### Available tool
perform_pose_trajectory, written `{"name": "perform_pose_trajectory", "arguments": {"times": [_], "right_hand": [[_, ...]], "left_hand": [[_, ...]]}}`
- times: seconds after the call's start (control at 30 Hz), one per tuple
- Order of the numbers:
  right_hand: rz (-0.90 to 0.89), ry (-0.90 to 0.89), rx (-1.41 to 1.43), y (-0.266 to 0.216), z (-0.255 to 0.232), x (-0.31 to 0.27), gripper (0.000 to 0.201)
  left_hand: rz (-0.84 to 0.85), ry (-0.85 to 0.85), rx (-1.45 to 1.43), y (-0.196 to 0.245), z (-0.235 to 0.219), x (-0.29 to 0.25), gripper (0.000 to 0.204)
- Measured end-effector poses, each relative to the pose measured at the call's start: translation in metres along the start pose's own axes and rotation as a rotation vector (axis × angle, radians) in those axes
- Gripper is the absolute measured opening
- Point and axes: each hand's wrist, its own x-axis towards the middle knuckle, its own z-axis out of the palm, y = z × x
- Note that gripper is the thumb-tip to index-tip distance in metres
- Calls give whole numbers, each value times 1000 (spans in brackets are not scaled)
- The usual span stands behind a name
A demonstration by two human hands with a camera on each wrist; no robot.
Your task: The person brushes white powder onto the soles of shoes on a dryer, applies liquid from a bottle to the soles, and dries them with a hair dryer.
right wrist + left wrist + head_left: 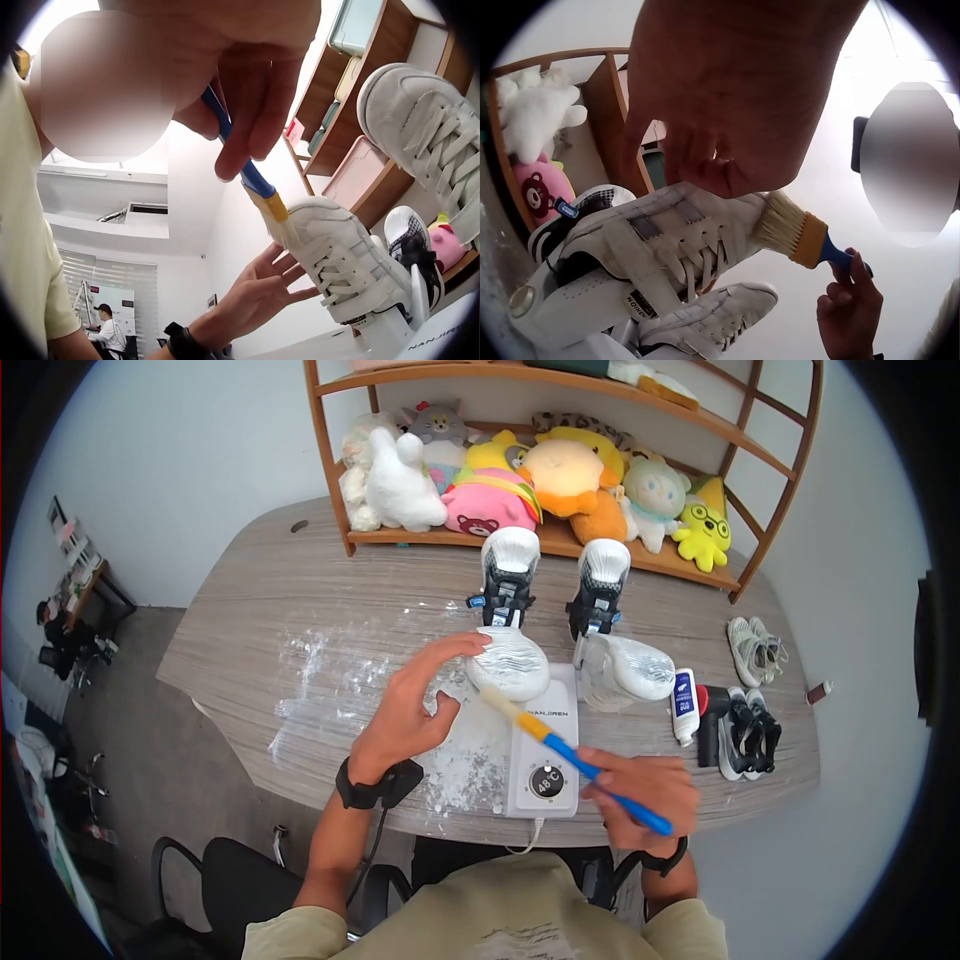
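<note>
A white lace-up sneaker [337, 262] is fitted on a white shoe dryer [545, 760] whose round dial reads 48°C. The fingertips of my left hand [405, 705] touch the sneaker's toe, the fingers fairly straight and the thumb apart. In my right hand [640, 795] I grip the blue handle of a paintbrush [806, 236] with a yellow band and pale bristles. Those bristles rest against the sneaker's toe [739, 214]. The other white sneaker [640, 668] sits on the dryer's right side, beyond both hands.
Two black-and-white shoes [510, 565] stand behind the dryer, below a wooden shelf of plush toys [490, 500]. White powder [310, 680] is scattered over the table. To the right are a white-and-blue tube [684, 710], a red-and-black tool [710, 715] and more small shoes [750, 735].
</note>
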Motion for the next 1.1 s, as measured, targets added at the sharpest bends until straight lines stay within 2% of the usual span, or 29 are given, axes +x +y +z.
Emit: {"name": "perform_pose_trajectory", "arguments": {"times": [0.07, 0.1, 0.2, 0.23, 0.33, 0.43, 0.53, 0.67, 0.8, 0.83, 0.9, 1.0, 1.03, 1.1], "right_hand": [[105, 160, 28, 3, -1, -11, 15], [103, 213, -5, 4, -3, -13, 14], [169, 423, 124, -3, -3, -14, 13], [204, 394, 214, -7, -3, -16, 16], [-5, -39, 119, -7, -6, -6, 20], [-19, -142, -34, 3, -2, -3, 14], [27, 71, 80, 25, -7, -16, 12], [149, 183, 178, 19, -11, -28, 24], [144, 119, 155, 20, -32, -36, 17], [155, 210, 143, 22, -33, -39, 17], [174, 387, 117, 25, -35, -44, 18], [135, 472, -8, 28, -39, -42, 18], [161, 439, -43, 28, -43, -44, 23], [205, 551, 12, 34, -45, -45, 26]], "left_hand": [[-8, 9, -14, 0, -2, 0, 60], [-13, 19, -22, 0, -1, -1, 60], [-20, 53, -52, -1, 4, -3, 60], [-19, 65, -63, -1, 5, -3, 60], [4, 97, -55, -4, 11, -3, 59], [-8, 107, -90, -5, 14, -5, 61], [-33, 89, -110, -2, 12, -5, 62], [-38, 102, -91, -3, 12, -5, 59], [-43, 96, -9, 7, 8, 2, 56], [-49, 108, 15, 11, 7, 5, 52], [32, 106, 165, 23, 5, 14, 49], [172, 81, 290, 55, 13, 31, 45], [221, 68, 315, 64, 20, 37, 43], [278, -17, 364, 75, 33, 47, 43]]}}
